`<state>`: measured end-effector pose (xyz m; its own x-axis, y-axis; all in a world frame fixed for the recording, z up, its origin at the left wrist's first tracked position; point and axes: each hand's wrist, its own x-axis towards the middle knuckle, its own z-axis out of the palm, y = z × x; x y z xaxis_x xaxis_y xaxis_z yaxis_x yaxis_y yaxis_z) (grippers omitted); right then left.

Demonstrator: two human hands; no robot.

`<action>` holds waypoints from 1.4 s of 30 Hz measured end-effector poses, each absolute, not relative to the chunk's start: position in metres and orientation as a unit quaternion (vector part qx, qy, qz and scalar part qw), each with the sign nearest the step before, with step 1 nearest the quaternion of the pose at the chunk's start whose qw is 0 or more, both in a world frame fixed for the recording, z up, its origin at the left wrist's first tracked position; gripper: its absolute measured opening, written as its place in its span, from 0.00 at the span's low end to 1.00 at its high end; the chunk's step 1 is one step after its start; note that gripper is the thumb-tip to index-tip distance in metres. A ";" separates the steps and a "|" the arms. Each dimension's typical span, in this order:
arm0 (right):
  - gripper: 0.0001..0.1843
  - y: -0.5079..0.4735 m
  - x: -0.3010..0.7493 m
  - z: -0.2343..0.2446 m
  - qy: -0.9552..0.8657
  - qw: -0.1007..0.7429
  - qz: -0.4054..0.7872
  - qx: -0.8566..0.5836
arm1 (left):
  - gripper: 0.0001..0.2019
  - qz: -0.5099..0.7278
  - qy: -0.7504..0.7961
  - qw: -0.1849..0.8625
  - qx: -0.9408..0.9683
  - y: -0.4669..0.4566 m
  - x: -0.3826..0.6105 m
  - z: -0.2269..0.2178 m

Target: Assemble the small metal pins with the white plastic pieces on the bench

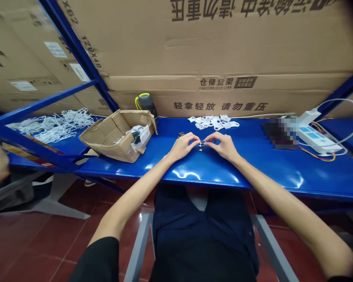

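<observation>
My left hand (183, 144) and my right hand (222, 144) rest on the blue shelf top (253, 164), fingertips meeting in the middle. Both pinch a small metal part (202, 142) held between them; it is too small to name. One or two more tiny parts (201, 148) lie on the blue surface just below the fingers. A heap of white plastic pieces (213, 122) sits a little behind my hands.
A torn cardboard box (117, 135) with small items stands at the left. White plastic hangers (51, 124) pile up far left. A dark bottle with a green loop (146, 102) stands behind the box. A white power strip (316, 137) with cables lies at the right. Cartons (223, 58) fill the back.
</observation>
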<state>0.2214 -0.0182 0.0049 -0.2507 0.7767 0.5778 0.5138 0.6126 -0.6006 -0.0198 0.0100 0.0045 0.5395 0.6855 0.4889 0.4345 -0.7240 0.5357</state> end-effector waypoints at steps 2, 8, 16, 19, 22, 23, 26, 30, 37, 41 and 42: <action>0.13 -0.019 0.222 0.006 -0.783 0.443 0.140 -0.413 | 0.14 0.353 0.321 0.181 0.860 0.010 -0.020 0.004; 0.12 -0.020 0.222 0.005 -0.798 0.438 0.110 -0.399 | 0.14 0.356 0.318 0.196 0.857 0.011 -0.020 0.004; 0.13 -0.020 0.222 0.008 -0.804 0.431 0.110 -0.394 | 0.14 0.359 0.313 0.199 0.857 0.010 -0.019 0.005; 0.15 -0.019 0.223 0.010 -0.793 0.438 0.126 -0.404 | 0.14 0.359 0.324 0.187 0.855 0.010 -0.020 0.005; 0.16 -0.017 0.224 0.009 -0.784 0.443 0.133 -0.413 | 0.14 0.358 0.333 0.176 0.854 0.010 -0.021 0.006; 0.16 -0.017 0.224 0.009 -0.784 0.443 0.133 -0.415 | 0.14 0.358 0.333 0.172 0.855 0.010 -0.021 0.006; 0.16 -0.016 0.224 0.008 -0.787 0.435 0.133 -0.416 | 0.14 0.352 0.328 0.159 0.862 0.009 -0.021 0.007; 0.16 -0.017 0.224 0.007 -0.790 0.427 0.140 -0.417 | 0.14 0.345 0.336 0.149 0.864 0.007 -0.021 0.008; 0.18 -0.019 0.222 0.009 -0.794 0.415 0.141 -0.422 | 0.15 0.338 0.336 0.142 0.868 0.006 -0.021 0.009; 0.20 -0.021 0.219 0.009 -0.795 0.407 0.143 -0.428 | 0.17 0.325 0.335 0.141 0.873 0.005 -0.021 0.008; 0.21 -0.021 0.218 0.009 -0.796 0.407 0.146 -0.424 | 0.17 0.324 0.334 0.140 0.874 0.005 -0.021 0.007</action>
<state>0.2178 -0.0212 0.0093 -0.3086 0.7937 0.5243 0.5564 0.5977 -0.5773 -0.0209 0.0053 0.0074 0.5673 0.6738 0.4735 0.4928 -0.7384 0.4603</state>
